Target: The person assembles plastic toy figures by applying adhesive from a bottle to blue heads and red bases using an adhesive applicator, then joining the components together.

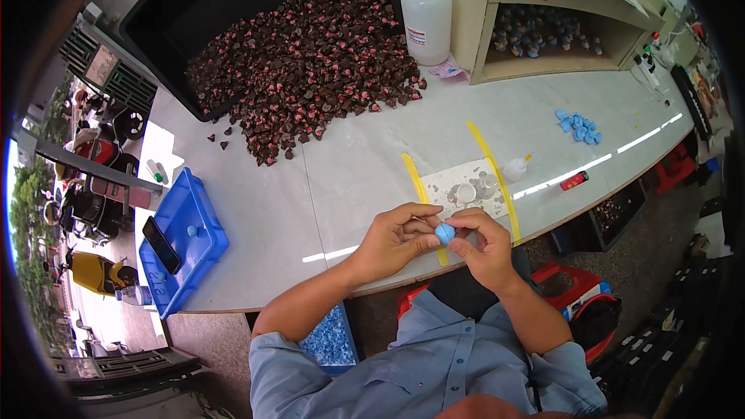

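Observation:
Near the table's front edge, my left hand (394,242) and my right hand (485,247) meet, closed around a small light-blue ball (445,233). Fingertips and thumbs of both hands pinch it from either side; a seam line seems to run across it. Just beyond lies a white board (440,183) held by yellow tape strips (497,164). On that board stand a small white round dish (466,193) and a clear one (487,185), among grey spots. A small white bottle with a yellow tip (515,169) sits beside the board's right strip.
A heap of dark pieces with pink bits (310,54) spills from a black bin (155,27). Around stand a white jug (427,19), a wooden box (543,70), blue pieces (579,127), a red cylinder (574,181) and a blue tray (208,209) with a phone (161,245).

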`<move>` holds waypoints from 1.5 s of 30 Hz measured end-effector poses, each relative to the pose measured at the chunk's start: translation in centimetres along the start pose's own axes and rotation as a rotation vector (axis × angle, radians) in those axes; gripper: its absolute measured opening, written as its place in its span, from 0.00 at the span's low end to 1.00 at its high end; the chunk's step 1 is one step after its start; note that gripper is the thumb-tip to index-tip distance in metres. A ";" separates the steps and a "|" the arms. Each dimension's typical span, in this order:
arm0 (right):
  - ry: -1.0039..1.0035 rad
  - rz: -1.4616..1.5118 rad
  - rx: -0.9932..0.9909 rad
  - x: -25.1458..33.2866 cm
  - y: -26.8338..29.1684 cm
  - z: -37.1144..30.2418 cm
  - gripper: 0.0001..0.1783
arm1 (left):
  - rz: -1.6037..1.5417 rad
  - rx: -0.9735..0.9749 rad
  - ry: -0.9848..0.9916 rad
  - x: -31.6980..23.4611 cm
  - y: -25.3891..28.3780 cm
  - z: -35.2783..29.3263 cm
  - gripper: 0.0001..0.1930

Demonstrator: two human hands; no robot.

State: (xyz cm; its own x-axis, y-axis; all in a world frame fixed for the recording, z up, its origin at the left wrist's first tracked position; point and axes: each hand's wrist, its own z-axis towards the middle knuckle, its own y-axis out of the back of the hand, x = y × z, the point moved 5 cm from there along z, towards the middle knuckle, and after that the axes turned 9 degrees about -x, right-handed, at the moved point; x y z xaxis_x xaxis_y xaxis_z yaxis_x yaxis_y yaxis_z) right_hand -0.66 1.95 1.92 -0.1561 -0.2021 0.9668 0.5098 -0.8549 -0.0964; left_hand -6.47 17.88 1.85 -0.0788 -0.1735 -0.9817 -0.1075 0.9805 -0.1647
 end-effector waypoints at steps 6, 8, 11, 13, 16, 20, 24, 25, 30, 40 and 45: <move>0.237 -0.260 -0.009 2.2 -0.6 -0.3 0.21 | -0.056 0.052 -0.064 0.3 -0.3 0.2 0.22; 0.272 -0.287 -0.034 1.8 -0.5 -0.4 0.22 | -0.044 0.066 -0.092 0.4 -0.3 0.2 0.21; 0.321 -0.330 -0.068 1.8 -0.4 -0.6 0.23 | -0.129 0.111 0.093 1.1 -0.3 0.2 0.20; 0.337 -0.346 -0.081 1.8 -0.5 -0.9 0.23 | -0.182 0.115 0.220 1.4 -0.3 0.3 0.18; 0.341 -0.400 -0.152 1.7 -0.6 -1.2 0.23 | -0.145 0.157 0.328 1.8 -0.4 0.2 0.17; 0.226 -0.290 -0.067 1.8 -0.2 -0.7 0.20 | -0.095 0.178 0.278 1.8 0.3 0.4 0.17; -0.014 -0.130 0.037 0.1 1.0 0.0 0.15 | -0.079 0.152 0.269 0.8 0.1 0.4 0.17; -0.036 -0.112 0.072 -0.1 1.0 0.0 0.15 | -0.072 0.161 0.288 0.9 0.0 0.4 0.18; -0.191 -0.025 0.039 -0.5 0.6 0.2 0.09 | -0.053 0.109 0.285 1.3 -0.1 0.5 0.19; -0.244 -0.135 0.108 -0.5 0.4 0.4 0.10 | -0.019 0.056 0.329 1.7 -0.1 0.4 0.18; -0.266 -0.091 0.053 -1.0 0.7 0.3 0.08 | 0.024 0.082 0.327 1.1 -0.3 0.4 0.17</move>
State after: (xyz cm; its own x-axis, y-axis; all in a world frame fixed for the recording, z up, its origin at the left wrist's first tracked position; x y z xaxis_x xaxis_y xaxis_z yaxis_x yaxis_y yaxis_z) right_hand 0.05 1.71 0.99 0.0205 0.0121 0.9997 0.5484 -0.8362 -0.0011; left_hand -6.15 17.41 0.74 -0.3954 -0.1574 -0.9049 -0.0222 0.9866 -0.1619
